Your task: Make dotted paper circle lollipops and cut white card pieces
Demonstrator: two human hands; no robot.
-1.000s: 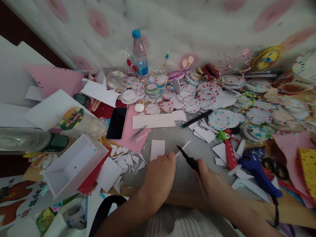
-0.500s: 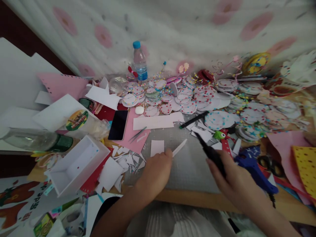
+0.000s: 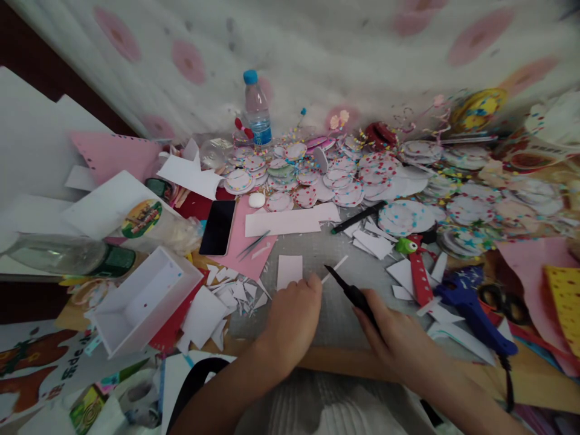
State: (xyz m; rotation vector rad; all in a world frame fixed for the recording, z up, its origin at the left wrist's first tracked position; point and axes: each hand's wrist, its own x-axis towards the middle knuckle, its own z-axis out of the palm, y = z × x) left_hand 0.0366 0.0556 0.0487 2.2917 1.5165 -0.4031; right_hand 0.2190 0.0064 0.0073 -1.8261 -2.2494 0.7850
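My left hand (image 3: 295, 314) is closed over the grey cutting mat (image 3: 335, 320), with a thin white strip (image 3: 338, 267) pinched at its fingertips and slanting up to the right. Just beyond those fingers lies a small white rectangle of paper or thin board (image 3: 290, 270). In my right hand (image 3: 385, 329) is a black craft knife (image 3: 356, 297), its dark blade pointing up and left, close to the strip. Whether the blade touches the strip I cannot tell. A longer white piece (image 3: 285, 222) lies farther back.
Tweezers (image 3: 254, 243) and a phone (image 3: 218, 228) lie to the left on pink sheet. A black pen (image 3: 357, 218), white offcuts (image 3: 372, 243) and a blue glue gun (image 3: 475, 308) are at right. Stacked dotted discs (image 3: 335, 178) and a water bottle (image 3: 257, 112) stand behind.
My right hand has brought the craft knife left and inward, close to the strip. The strip now shows narrower, turned more on edge. White scraps at the right are uncovered.
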